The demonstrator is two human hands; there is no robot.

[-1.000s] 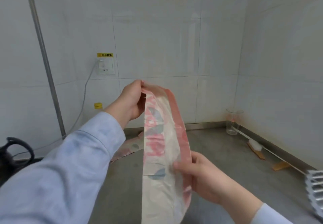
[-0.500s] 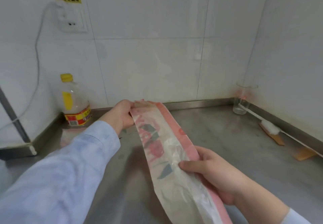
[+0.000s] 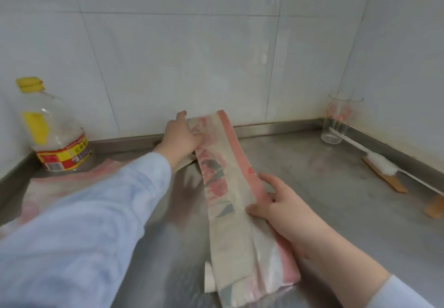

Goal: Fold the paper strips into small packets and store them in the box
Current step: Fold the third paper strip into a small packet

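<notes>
A long cream strip [image 3: 225,187] with a pink edge and red and green print lies stretched along the steel counter [image 3: 312,178], running from the back wall toward me. My left hand [image 3: 182,139] pins its far end near the wall. My right hand [image 3: 281,209] grips its right edge about halfway along, thumb on top. Another pink and white sheet [image 3: 48,187] lies flat at the left, partly under my left sleeve. No box is in view.
A near-empty plastic bottle [image 3: 52,134] with a yellow cap stands at the back left corner. A clear glass [image 3: 336,120] stands at the back right, with a long white brush [image 3: 382,163] and wooden pieces [image 3: 386,180] along the right wall.
The strip was held up in the air a second ago; both hands have brought it down and laid it flat on the counter. The camera has tilted down.
</notes>
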